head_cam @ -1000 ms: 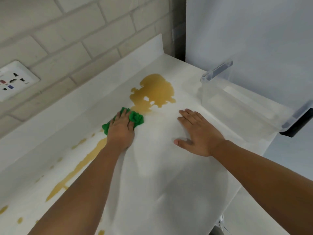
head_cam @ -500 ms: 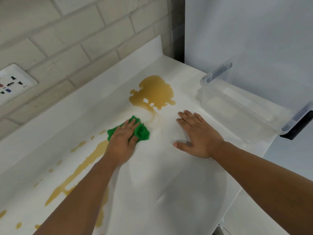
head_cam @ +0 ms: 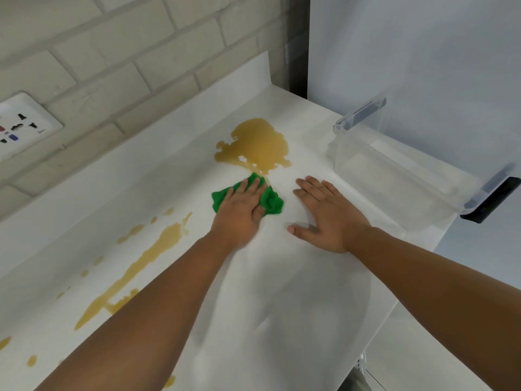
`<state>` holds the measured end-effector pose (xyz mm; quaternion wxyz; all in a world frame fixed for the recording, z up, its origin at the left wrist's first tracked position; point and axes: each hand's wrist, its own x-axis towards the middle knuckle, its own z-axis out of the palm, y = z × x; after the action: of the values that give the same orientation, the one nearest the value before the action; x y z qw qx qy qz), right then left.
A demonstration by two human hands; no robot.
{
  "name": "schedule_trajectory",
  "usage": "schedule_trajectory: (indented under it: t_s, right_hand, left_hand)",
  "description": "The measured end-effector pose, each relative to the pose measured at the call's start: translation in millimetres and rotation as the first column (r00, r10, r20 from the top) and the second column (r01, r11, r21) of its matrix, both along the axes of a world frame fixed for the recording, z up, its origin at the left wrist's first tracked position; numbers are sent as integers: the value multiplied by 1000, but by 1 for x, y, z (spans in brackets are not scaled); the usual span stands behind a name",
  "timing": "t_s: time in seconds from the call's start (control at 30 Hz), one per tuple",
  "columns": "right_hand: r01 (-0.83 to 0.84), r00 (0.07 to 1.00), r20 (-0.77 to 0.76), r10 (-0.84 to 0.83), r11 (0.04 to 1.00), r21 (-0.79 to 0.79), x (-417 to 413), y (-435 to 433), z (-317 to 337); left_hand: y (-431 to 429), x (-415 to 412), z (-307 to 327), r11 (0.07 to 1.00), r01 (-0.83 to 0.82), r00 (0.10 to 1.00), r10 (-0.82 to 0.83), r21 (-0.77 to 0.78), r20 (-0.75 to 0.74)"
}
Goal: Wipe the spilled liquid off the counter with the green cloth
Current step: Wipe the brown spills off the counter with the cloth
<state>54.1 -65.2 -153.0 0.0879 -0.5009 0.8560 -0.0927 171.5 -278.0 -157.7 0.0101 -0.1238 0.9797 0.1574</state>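
A crumpled green cloth (head_cam: 272, 203) lies on the white counter (head_cam: 282, 306). My left hand (head_cam: 242, 213) presses flat on it with straight fingers, just below a large amber puddle (head_cam: 255, 145). The cloth's far tip touches the puddle's lower edge. A long amber streak (head_cam: 135, 266) with small drops runs toward the lower left. Beside the cloth, my right hand (head_cam: 327, 213) rests flat on the bare counter, fingers spread, holding nothing.
A clear plastic bin (head_cam: 400, 167) with dark handles stands at the counter's right end, against a pale wall. A brick backsplash with a white socket plate (head_cam: 22, 125) runs along the back. The counter's front edge drops off at the lower right.
My left hand has slid the cloth to the right and farther back, up to the puddle's lower edge. The right hand has stayed flat in place.
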Motion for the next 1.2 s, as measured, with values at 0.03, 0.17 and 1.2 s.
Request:
schedule_trajectory:
  t_s: [0.03,0.17,1.2]
  right_hand:
    - [3,1000,2,-3,1000,2,0,0,0]
    - [25,1000,13,-25,1000,0,1,1,0]
    - [-28,999,24,26,997,74,-10,3,1]
  left_hand:
    - [-2,12,-2,999,47,999,-47,8,3]
    - [-40,39,-6,1000,-4,1000,4,-1,-20]
    - [-65,-70,1,911,-404,914,406,-79,13]
